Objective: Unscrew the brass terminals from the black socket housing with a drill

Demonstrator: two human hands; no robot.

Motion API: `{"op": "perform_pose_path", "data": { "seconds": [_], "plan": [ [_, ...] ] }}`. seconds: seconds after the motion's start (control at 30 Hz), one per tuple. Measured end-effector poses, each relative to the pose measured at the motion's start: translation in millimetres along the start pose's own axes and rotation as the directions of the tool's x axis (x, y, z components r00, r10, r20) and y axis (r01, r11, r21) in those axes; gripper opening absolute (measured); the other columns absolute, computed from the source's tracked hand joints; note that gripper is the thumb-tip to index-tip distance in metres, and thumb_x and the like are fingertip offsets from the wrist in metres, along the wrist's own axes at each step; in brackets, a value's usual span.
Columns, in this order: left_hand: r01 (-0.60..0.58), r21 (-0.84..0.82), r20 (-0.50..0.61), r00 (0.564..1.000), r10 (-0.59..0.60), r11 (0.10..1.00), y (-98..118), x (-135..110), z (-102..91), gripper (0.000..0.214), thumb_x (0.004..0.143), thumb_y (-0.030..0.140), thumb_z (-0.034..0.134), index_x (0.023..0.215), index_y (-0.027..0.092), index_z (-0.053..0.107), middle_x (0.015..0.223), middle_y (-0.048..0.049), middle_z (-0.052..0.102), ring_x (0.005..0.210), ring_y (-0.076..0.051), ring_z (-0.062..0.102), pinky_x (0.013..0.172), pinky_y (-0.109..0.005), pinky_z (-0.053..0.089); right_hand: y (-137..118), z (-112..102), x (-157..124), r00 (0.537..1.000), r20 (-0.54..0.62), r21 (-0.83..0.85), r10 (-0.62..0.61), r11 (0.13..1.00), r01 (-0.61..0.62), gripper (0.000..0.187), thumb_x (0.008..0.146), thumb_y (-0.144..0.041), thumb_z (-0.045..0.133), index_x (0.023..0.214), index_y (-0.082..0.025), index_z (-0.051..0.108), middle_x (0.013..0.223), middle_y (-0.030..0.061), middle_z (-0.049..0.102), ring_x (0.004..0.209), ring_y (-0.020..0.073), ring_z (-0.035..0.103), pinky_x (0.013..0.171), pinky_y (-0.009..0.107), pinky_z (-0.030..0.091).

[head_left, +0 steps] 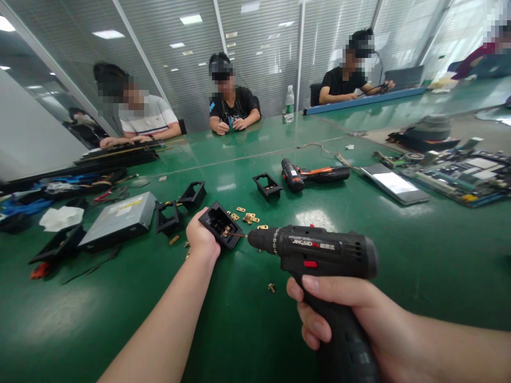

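My left hand is closed around a black plastic socket housing, tilted so its hollow side faces right and up. Small brass parts show inside it. My right hand grips the handle of a black cordless drill. The drill points left, and its thin bit reaches into the housing, its tip at the brass parts. Whether the bit is turning cannot be seen. Loose brass plates lie just behind the housing, and a small screw lies below the drill's chuck.
More black housings stand on the green table. A second drill lies behind mine. To the left is a metal disc drive; to the right are a flat grey device and circuit boards. Several people sit across the table.
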State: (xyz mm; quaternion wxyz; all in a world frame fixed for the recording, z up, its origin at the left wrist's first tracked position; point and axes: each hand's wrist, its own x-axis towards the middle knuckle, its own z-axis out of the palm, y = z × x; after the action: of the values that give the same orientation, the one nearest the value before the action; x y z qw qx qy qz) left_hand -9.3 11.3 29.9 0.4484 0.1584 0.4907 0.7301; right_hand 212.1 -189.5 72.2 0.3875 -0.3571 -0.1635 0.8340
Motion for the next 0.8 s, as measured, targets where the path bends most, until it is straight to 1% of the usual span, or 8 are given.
{"op": "perform_pose_path", "data": {
  "seconds": [0.1, 0.2, 0.27, 0.43, 0.53, 0.63, 0.8],
  "plan": [
    [0.02, 0.002, 0.004, 1.0, -0.02, 1.0, 1.0, -1.1, 1.0, 0.008, 0.076, 0.026, 0.07, 0.076, 0.022, 0.063, 0.068, 0.0014, 0.067, 0.063, -0.021, 0.066, 0.063, -0.033, 0.057, -0.2, -0.2, 0.0, 1.0, -0.005, 0.016, 0.021, 1.0, -0.021, 0.048, 0.067, -0.054, 0.099, 0.084, -0.016, 0.075, 0.054, -0.0023, 0.06, 0.056, 0.0133, 0.057, 0.066, 0.028, 0.047],
    [0.041, 0.002, 0.003, 0.999, -0.041, 0.999, 1.4, -0.6, 0.7, 0.009, 0.077, 0.027, 0.07, 0.075, 0.021, 0.063, 0.068, 0.0013, 0.066, 0.062, -0.02, 0.066, 0.063, -0.034, 0.057, -0.6, -0.6, -0.1, 0.999, -0.015, 0.033, 0.032, 0.999, -0.032, 0.049, 0.067, -0.053, 0.099, 0.091, -0.016, 0.078, 0.054, -0.0027, 0.06, 0.057, 0.0141, 0.059, 0.065, 0.027, 0.047],
    [0.039, 0.002, 0.004, 0.999, -0.039, 0.999, 1.3, 0.0, 0.2, 0.009, 0.076, 0.027, 0.07, 0.075, 0.021, 0.063, 0.068, 0.0012, 0.066, 0.062, -0.02, 0.065, 0.063, -0.033, 0.057, -0.7, -0.8, 0.7, 1.0, -0.012, 0.034, 0.027, 0.999, -0.026, 0.049, 0.068, -0.054, 0.099, 0.093, -0.016, 0.079, 0.054, -0.0027, 0.06, 0.056, 0.0138, 0.058, 0.065, 0.027, 0.046],
    [0.001, 0.058, 0.011, 1.0, -0.002, 0.998, -0.5, 2.7, -1.7, 0.013, 0.075, 0.032, 0.071, 0.076, 0.023, 0.061, 0.068, 0.0013, 0.064, 0.063, -0.021, 0.066, 0.064, -0.034, 0.057, -0.8, -0.1, 2.4, 1.0, -0.006, 0.012, 0.015, 1.0, -0.015, 0.048, 0.066, -0.056, 0.099, 0.083, -0.017, 0.076, 0.053, -0.0021, 0.061, 0.055, 0.0133, 0.057, 0.065, 0.028, 0.046],
    [-0.022, 0.082, 0.043, 0.999, 0.019, 0.996, -1.8, 5.0, -3.0, 0.015, 0.075, 0.035, 0.071, 0.076, 0.023, 0.061, 0.069, 0.0005, 0.064, 0.065, -0.022, 0.067, 0.069, -0.037, 0.059, -0.9, 0.6, 1.6, 0.999, -0.023, 0.008, 0.034, 0.999, -0.034, 0.052, 0.062, -0.057, 0.101, 0.086, -0.017, 0.078, 0.053, -0.0022, 0.061, 0.056, 0.0144, 0.059, 0.065, 0.028, 0.045],
    [-0.014, 0.088, 0.04, 0.999, 0.011, 0.996, -1.1, 4.7, -2.9, 0.015, 0.074, 0.034, 0.071, 0.076, 0.023, 0.062, 0.069, 0.0, 0.064, 0.066, -0.023, 0.067, 0.069, -0.038, 0.059, -0.9, 0.3, 1.7, 0.998, -0.037, 0.012, 0.044, 0.999, -0.044, 0.055, 0.061, -0.057, 0.101, 0.091, -0.017, 0.08, 0.053, -0.0024, 0.062, 0.056, 0.0152, 0.061, 0.065, 0.028, 0.045],
    [-0.005, 0.074, -0.008, 1.0, 0.006, 0.997, 2.4, 0.0, -0.6, 0.011, 0.073, 0.03, 0.071, 0.077, 0.023, 0.063, 0.069, -0.0001, 0.065, 0.064, -0.022, 0.066, 0.066, -0.036, 0.058, 1.9, -3.7, 3.5, 1.0, 0.006, 0.007, 0.013, 1.0, -0.013, 0.05, 0.067, -0.057, 0.099, 0.085, -0.016, 0.077, 0.054, -0.0017, 0.063, 0.056, 0.0144, 0.06, 0.066, 0.029, 0.046]
  ]
}}
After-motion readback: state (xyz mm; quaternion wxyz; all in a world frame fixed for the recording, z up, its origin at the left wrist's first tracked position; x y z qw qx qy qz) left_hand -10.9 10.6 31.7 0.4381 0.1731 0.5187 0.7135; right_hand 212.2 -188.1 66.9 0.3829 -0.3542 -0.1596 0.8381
